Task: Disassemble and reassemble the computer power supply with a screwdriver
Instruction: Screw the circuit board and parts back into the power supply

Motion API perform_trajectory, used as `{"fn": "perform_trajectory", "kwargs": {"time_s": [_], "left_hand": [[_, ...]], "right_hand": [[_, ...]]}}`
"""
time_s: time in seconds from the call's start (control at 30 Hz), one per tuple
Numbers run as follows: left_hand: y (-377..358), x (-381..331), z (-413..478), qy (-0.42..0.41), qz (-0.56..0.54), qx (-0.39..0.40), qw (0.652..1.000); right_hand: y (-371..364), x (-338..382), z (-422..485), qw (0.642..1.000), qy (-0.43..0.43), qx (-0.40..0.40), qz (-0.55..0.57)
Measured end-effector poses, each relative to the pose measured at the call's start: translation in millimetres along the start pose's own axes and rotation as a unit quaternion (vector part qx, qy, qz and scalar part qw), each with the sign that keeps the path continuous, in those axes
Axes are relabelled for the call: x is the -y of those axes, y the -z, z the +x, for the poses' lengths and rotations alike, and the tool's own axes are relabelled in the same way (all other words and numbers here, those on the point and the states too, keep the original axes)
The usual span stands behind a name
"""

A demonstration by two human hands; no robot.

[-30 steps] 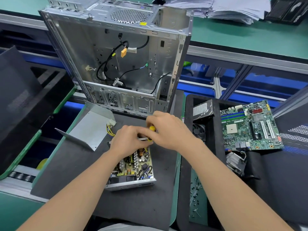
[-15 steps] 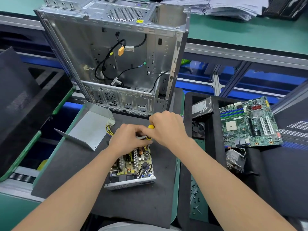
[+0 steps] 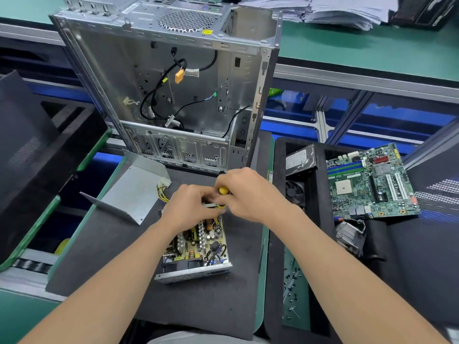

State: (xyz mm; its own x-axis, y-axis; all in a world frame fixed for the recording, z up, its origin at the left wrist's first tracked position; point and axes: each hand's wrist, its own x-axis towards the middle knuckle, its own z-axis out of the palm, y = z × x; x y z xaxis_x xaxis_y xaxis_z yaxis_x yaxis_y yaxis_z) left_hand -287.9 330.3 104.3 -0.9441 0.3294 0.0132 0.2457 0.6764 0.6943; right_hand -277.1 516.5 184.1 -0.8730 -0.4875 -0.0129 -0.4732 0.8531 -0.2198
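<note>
The open power supply (image 3: 198, 247) lies on the black mat (image 3: 104, 249), its circuit board and components bare on top. Its bent metal cover (image 3: 134, 192) lies to the left, apart from it. My right hand (image 3: 250, 194) grips a yellow-handled screwdriver (image 3: 222, 190) over the far end of the unit. My left hand (image 3: 188, 207) sits against that same far end, fingers curled at a grey metal part beside the screwdriver shaft. The tip and the screw are hidden by my hands.
An empty computer case (image 3: 173, 90) stands upright just behind the mat. On the right, a black tray (image 3: 320, 194) holds a hard drive (image 3: 300, 158), a fan (image 3: 294, 189), a motherboard (image 3: 370, 180) and a heatsink (image 3: 350, 235). Several loose screws (image 3: 291, 294) lie in a green strip.
Both hands stay at the far end of the power supply with the screwdriver; only the camera view has shifted slightly.
</note>
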Motion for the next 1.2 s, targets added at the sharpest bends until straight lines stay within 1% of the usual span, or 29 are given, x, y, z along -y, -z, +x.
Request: {"fn": "perform_trajectory", "kwargs": {"time_s": [0.03,0.07,0.1,0.13,0.17,0.2,0.23,0.27,0.3,0.33,0.37,0.43,0.5,0.57,0.63,0.7,0.73,0.8,0.87,0.93,1.0,1.03,1.07,1.13,1.17,1.2], "left_hand": [[-0.2,-0.4,0.0,0.005,0.004,0.0,1.0],[-0.2,-0.7,-0.4,0.011,0.01,0.004,1.0],[-0.5,-1.0,-0.9,0.014,0.016,0.009,1.0],[-0.2,-1.5,-1.1,0.016,0.02,0.011,1.0],[0.4,-1.5,-0.9,0.016,0.022,0.012,1.0],[0.8,-1.6,-0.6,0.016,0.022,0.013,1.0],[0.9,-1.5,0.0,0.015,0.021,0.013,1.0],[1.1,-1.4,0.4,0.013,0.021,0.015,1.0],[0.9,-1.0,1.0,0.011,0.025,0.014,1.0],[0.5,-0.8,1.1,0.011,0.031,0.012,0.999],[-0.2,-0.8,0.9,0.011,0.039,0.009,0.999],[-1.4,-1.9,-0.6,0.012,0.063,0.0,0.998],[-3.2,-3.1,-2.4,0.014,0.089,-0.007,0.996],[-4.8,-3.8,-3.1,0.019,0.101,-0.009,0.995],[-5.2,-3.7,-2.8,0.022,0.105,-0.007,0.994],[-4.9,-3.3,-2.1,0.021,0.106,-0.005,0.994],[-4.4,-3.5,-1.8,0.022,0.105,-0.003,0.994],[-3.8,-4.3,-1.3,0.025,0.103,0.002,0.994],[-3.2,-4.4,-1.0,0.026,0.098,0.007,0.995],[-1.7,-3.6,-0.9,0.025,0.086,0.017,0.996],[-0.1,-2.6,-0.3,0.02,0.076,0.028,0.997],[0.9,-2.7,0.1,0.018,0.074,0.033,0.997],[2.0,-3.0,0.2,0.016,0.073,0.038,0.996],[3.4,-4.0,0.3,0.014,0.075,0.047,0.996],[3.7,-4.2,0.5,0.013,0.078,0.054,0.995],[3.9,-4.3,0.8,0.013,0.082,0.062,0.995]], "right_hand": [[-5.5,-0.8,-0.6,0.997,0.005,-0.018,-0.068],[-10.8,-1.2,-2.3,0.992,0.011,-0.013,-0.127],[-16.5,-3.1,-4.7,0.988,0.019,0.002,-0.153],[-21.3,-4.0,-7.0,0.988,0.023,0.015,-0.152],[-27.1,-4.9,-8.6,0.993,0.026,-0.006,-0.118],[-31.7,-4.8,-9.7,0.997,0.005,-0.061,-0.038],[-36.5,-6.0,-10.3,0.99,-0.028,-0.122,0.068],[-38.8,-6.4,-11.3,0.971,-0.072,-0.145,0.173],[-39.7,-6.0,-12.1,0.949,-0.101,-0.13,0.267],[-41.2,-5.6,-13.5,0.933,-0.115,-0.092,0.329],[-44.5,-6.4,-15.5,0.924,-0.113,-0.072,0.358],[-55.8,-9.0,-19.7,0.933,-0.116,-0.063,0.336],[-74.4,-15.7,-25.0,0.934,-0.155,-0.067,0.314],[-93.8,-21.5,-31.8,0.93,-0.198,-0.052,0.305],[-105.1,-25.1,-37.6,0.915,-0.229,-0.044,0.33],[-106.6,-28.2,-41.4,0.908,-0.207,-0.037,0.363],[-105.1,-29.1,-42.5,0.915,-0.17,-0.017,0.365],[-103.3,-31.1,-43.8,0.945,-0.074,0.039,0.316],[-103.0,-34.9,-43.1,0.971,-0.013,0.06,0.231],[-100.7,-39.9,-41.9,0.98,0.0,0.021,0.197],[-94.9,-43.1,-42.8,0.973,-0.031,-0.054,0.224],[-90.5,-44.6,-43.8,0.961,-0.061,-0.086,0.256],[-85.1,-45.2,-44.9,0.941,-0.099,-0.106,0.305],[-76.0,-43.4,-44.9,0.892,-0.156,-0.124,0.407],[-72.2,-41.9,-43.9,0.883,-0.162,-0.136,0.419],[-68.1,-40.1,-42.1,0.888,-0.155,-0.148,0.407]]}}
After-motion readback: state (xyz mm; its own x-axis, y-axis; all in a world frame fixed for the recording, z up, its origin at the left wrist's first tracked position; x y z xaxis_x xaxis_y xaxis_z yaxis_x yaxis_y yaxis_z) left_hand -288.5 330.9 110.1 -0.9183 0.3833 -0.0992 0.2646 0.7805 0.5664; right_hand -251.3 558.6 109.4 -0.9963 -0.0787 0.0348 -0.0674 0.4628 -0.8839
